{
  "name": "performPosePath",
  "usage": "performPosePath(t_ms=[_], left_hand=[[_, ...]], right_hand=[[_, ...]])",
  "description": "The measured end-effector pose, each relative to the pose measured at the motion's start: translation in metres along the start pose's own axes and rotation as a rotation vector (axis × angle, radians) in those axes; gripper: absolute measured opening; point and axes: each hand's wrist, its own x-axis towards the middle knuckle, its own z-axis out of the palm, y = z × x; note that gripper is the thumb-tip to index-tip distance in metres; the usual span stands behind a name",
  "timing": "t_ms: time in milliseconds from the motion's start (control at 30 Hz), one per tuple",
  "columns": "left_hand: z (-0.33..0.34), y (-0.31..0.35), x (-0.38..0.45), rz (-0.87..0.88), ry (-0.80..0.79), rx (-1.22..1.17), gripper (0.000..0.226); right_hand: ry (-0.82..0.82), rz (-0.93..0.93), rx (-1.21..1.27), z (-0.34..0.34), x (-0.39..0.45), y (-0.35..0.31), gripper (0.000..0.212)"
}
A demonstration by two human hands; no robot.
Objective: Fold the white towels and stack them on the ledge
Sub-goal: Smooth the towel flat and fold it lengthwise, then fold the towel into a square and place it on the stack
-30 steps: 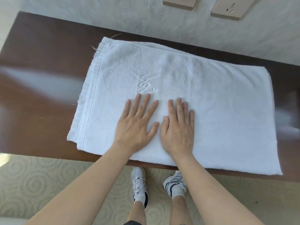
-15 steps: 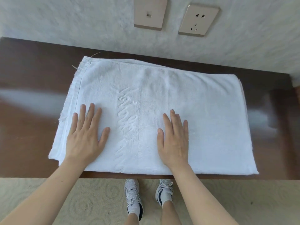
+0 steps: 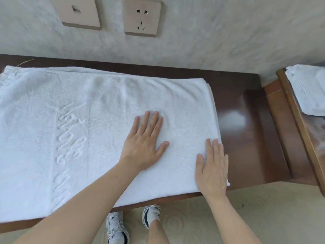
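Fingers of left hand (image 3: 143, 143) and right hand (image 3: 212, 170) lie straight, flat on white towel (image 3: 70, 129).

White towel (image 3: 109, 120) w/ embossed script, dk brown table (image 3: 246, 106), cream swirl carpet (image 3: 255, 208).

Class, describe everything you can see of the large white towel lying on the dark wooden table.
The white towel looks like soft terry cloth, folded into stacked layers that show at its right edge. It lies flat on the glossy dark table, its left part running out of view. Raised woven lettering runs across it, and a stitched hem lines the far edge. The left hand presses flat on it; the right hand lies flat at its near right corner.
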Motion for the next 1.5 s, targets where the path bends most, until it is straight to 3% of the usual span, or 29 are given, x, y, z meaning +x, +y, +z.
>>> performPosePath(t_ms=[133, 500, 733, 867, 933, 1067, 1200, 1300, 1367, 1433, 1500], left_hand=[[0.003, 0.025, 0.062, 0.068, -0.014, 0.073, 0.083], [0.000, 0.082, 0.187, 0.040, -0.030, 0.085, 0.085], [0.004, 0.139, 0.212, -0.232, -0.089, 0.069, 0.102], [-0.007, 0.158, 0.208, -0.334, 0.065, -0.003, 0.079], [-0.015, 0.160, 0.203, -0.376, 0.131, -0.146, 0.064], [-0.035, 0.148, 0.198, -0.556, 0.060, -0.635, 0.061], [-0.057, 0.131, 0.188, -0.710, -0.015, -1.008, 0.045], [-0.072, 0.117, 0.172, -0.809, 0.008, -1.268, 0.035], [-0.080, 0.104, 0.160, -0.886, 0.054, -1.397, 0.034], [-0.087, 0.088, 0.145, -0.986, 0.118, -1.519, 0.034], [-0.092, 0.066, 0.128, -1.071, 0.162, -1.560, 0.032]], right_hand=[[0.044, -0.003, 0.013, 0.006, 0.001, 0.007, 0.059], [0.055, -0.076, -0.030, 0.013, 0.004, 0.017, 0.063], [0.025, -0.076, 0.044, 0.010, 0.004, 0.014, 0.062], [0.016, -0.085, 0.059, 0.010, 0.005, 0.016, 0.059], [0.027, -0.088, 0.067, 0.008, 0.007, 0.018, 0.058], [0.081, -0.103, 0.186, -0.008, 0.014, 0.018, 0.052], [0.200, 0.088, 0.520, -0.030, 0.032, 0.014, 0.046], [0.087, 0.202, 0.588, -0.051, 0.041, 0.007, 0.060], [-0.074, 0.287, 0.539, -0.059, 0.042, 0.002, 0.056], [-0.176, 0.195, 0.427, -0.065, 0.039, -0.003, 0.036], [-0.127, 0.033, 0.399, -0.073, 0.037, -0.015, 0.036]])
